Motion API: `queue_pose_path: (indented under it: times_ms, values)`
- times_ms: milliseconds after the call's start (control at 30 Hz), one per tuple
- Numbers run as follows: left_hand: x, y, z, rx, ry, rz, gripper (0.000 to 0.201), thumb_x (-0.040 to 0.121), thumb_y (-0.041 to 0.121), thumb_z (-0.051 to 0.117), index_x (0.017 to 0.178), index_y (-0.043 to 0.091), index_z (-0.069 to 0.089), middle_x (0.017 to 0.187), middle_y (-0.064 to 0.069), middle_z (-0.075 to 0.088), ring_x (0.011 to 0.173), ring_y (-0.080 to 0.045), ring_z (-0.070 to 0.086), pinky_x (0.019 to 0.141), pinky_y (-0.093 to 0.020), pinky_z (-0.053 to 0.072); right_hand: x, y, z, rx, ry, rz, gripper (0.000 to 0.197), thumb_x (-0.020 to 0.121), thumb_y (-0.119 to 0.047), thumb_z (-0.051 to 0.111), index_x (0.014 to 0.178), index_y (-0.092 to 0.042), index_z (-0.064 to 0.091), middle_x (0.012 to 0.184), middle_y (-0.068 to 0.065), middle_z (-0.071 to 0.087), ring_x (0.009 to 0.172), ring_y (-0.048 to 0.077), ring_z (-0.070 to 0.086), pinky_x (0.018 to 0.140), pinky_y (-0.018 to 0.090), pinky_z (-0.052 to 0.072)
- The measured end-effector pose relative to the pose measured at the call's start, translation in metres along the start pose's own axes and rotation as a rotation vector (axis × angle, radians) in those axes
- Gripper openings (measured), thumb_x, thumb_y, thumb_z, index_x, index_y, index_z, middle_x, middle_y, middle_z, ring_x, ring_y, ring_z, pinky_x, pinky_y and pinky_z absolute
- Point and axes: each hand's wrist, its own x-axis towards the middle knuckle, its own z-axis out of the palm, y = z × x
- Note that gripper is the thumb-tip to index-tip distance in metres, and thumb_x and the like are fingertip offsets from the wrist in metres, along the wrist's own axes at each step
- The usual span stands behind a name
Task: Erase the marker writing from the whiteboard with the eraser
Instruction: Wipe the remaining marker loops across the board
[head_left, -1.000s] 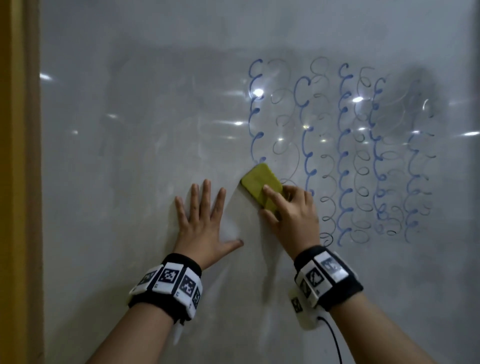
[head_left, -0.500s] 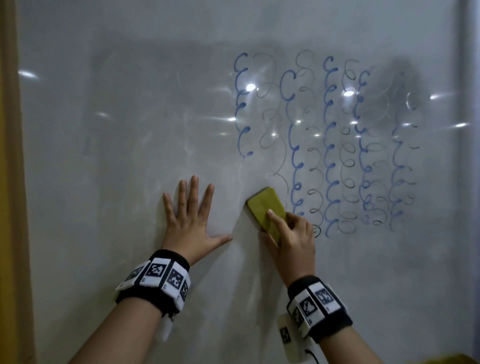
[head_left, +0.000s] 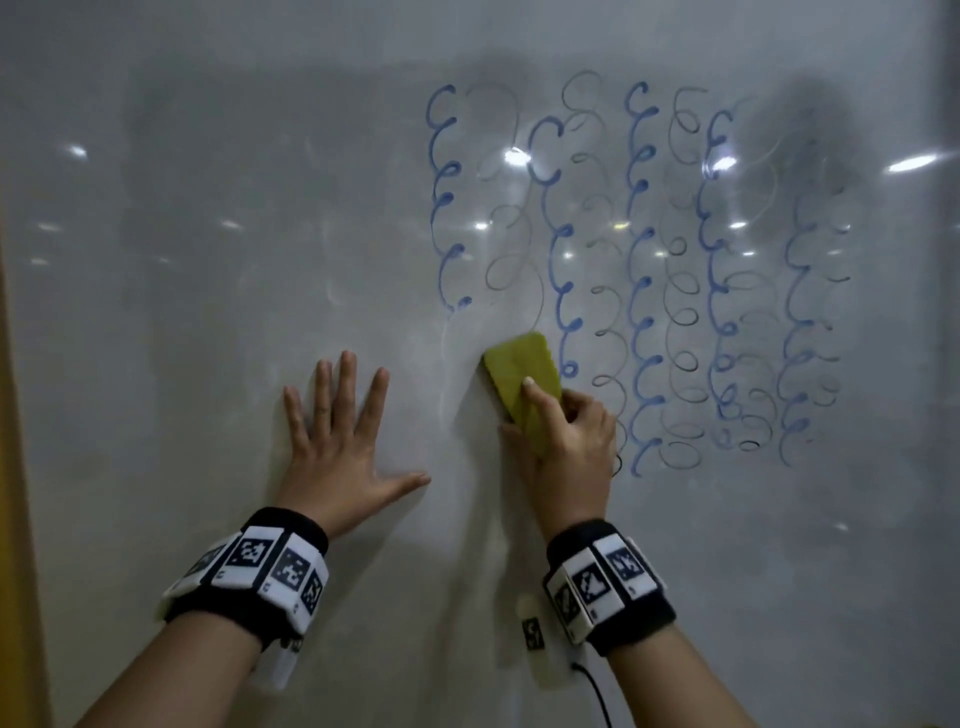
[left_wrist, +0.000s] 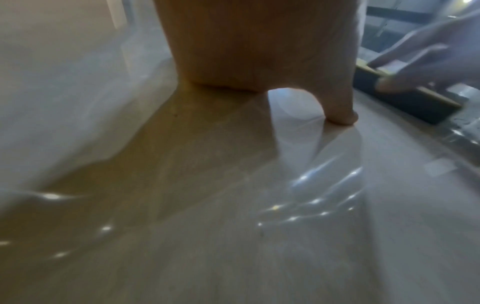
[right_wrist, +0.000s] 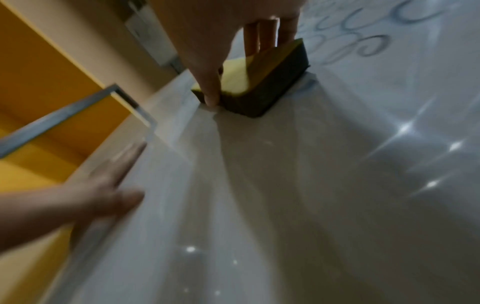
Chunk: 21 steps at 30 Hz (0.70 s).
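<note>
- Step in hand (judged): mid-erase. The whiteboard (head_left: 182, 312) is wiped on its 9 o'clock half; marker writing (head_left: 639, 270) in looping columns fills the 1–3 o'clock area, untouched apart from the cleared foot of the first column.
- Left hand (head_left: 343, 441): flat on the board at about 7 o'clock of the head view, fingers spread and straight toward 12, thumb out toward 3. Holds nothing; reads as a brace. Left wrist view shows the thumb tip touching the surface.
- Eraser (head_left: 522, 382): yellow back, dark felt face flat on the board, just right of centre, its long axis tilted toward 11 o'clock. Its 3 o'clock edge touches the second blue column.
- Right hand (head_left: 566, 447): clamped on the eraser from its 5 o'clock end, index finger laid along the yellow back, thumb on the near side edge (right wrist view), other fingers curled on the far side.
- Hands apart, the cleared strip between them.
- Next move (judged): firm, even pressure, strokes carried toward 12–3 o'clock through the remaining columns; the faint grey loops may need repeat passes.
</note>
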Motion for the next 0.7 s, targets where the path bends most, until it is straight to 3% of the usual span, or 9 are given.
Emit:
queue_pose_path:
  times_ms: [100, 233, 333, 433, 700]
  values:
    - [0.0, 0.001, -0.001, 0.01, -0.015, -0.007, 0.113, 0.064, 0.083, 0.031, 0.151, 0.021, -0.005, 0.157, -0.012, -0.012, 0.144, -0.03, -0.012, 0.11, -0.052, -0.012, 0.014, -0.001, 0.003, 0.004, 0.013, 0.018, 0.043, 0.079, -0.044, 0.053, 0.114, -0.021, 0.063, 0.098, 0.019, 0.058, 0.087, 0.032, 0.051, 0.073, 0.038, 0.049]
    - [-0.002, 0.003, -0.007, -0.009, -0.012, -0.011, 0.112, 0.064, 0.081, 0.033, 0.151, 0.022, -0.004, 0.157, -0.015, -0.01, 0.143, -0.032, -0.012, 0.11, -0.05, -0.014, -0.019, 0.008, -0.003, -0.008, 0.004, -0.008, 0.042, 0.079, -0.044, 0.053, 0.118, -0.028, 0.052, 0.099, 0.017, 0.056, 0.089, 0.026, 0.041, 0.069, 0.037, 0.05]
    - [0.007, 0.009, -0.015, 0.022, -0.012, 0.047, 0.109, 0.067, 0.081, 0.032, 0.151, 0.021, -0.004, 0.156, -0.014, -0.012, 0.143, -0.033, -0.012, 0.11, -0.051, -0.014, 0.012, 0.004, -0.007, -0.008, -0.017, -0.075, 0.041, 0.076, -0.038, 0.063, 0.114, -0.025, 0.059, 0.094, 0.018, 0.059, 0.088, 0.027, 0.042, 0.067, 0.038, 0.05]
    - [0.022, 0.018, -0.019, 0.047, -0.013, 0.067, 0.108, 0.068, 0.083, 0.028, 0.149, 0.024, -0.012, 0.155, -0.01, -0.018, 0.142, -0.029, -0.018, 0.109, -0.051, -0.017, 0.061, -0.007, -0.007, -0.053, -0.032, -0.043, 0.048, 0.062, -0.026, 0.084, 0.108, -0.02, 0.07, 0.092, 0.019, 0.061, 0.084, 0.036, 0.056, 0.065, 0.041, 0.05]
    - [0.029, 0.022, -0.013, 0.024, -0.014, 0.037, 0.108, 0.066, 0.084, 0.024, 0.144, 0.029, -0.025, 0.151, -0.006, -0.032, 0.138, -0.026, -0.031, 0.105, -0.051, -0.027, 0.046, -0.005, -0.013, -0.076, -0.079, -0.038, 0.048, 0.065, -0.028, 0.081, 0.111, -0.017, 0.069, 0.092, 0.02, 0.061, 0.08, 0.038, 0.058, 0.063, 0.039, 0.049]
